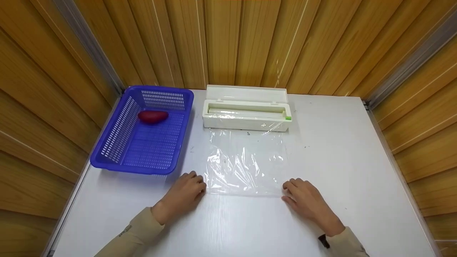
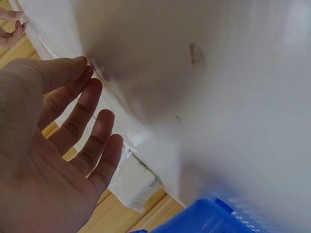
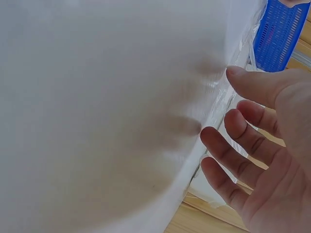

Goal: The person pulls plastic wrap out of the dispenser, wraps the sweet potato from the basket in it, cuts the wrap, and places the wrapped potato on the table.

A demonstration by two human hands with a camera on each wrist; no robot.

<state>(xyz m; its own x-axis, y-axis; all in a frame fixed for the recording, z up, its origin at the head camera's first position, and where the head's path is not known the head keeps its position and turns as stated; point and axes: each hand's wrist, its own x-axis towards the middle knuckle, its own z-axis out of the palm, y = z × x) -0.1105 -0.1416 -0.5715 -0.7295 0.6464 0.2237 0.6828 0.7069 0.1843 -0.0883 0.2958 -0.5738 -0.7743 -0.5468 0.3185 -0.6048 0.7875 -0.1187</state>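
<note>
A sheet of clear plastic wrap (image 1: 246, 164) stretches flat over the table from a roll in an open white dispenser box (image 1: 246, 121). My left hand (image 1: 187, 191) is at the sheet's front left corner. In the left wrist view, the thumb and index tips of this left hand (image 2: 63, 126) meet in a pinch at the wrap's edge, with the other fingers loosely bent. Beside the front right corner lies my right hand (image 1: 307, 200). Seen from the right wrist, the right hand (image 3: 262, 141) has its thumb apart from its fingers, their tips at the table surface.
A blue plastic basket (image 1: 142, 166) stands at the left of the white table (image 1: 332, 150), holding a dark red, oblong item (image 1: 152, 116). The dispenser's raised lid (image 1: 246, 93) is near the wooden back wall (image 1: 246, 43). A green piece (image 1: 288, 117) sits at the box's right end.
</note>
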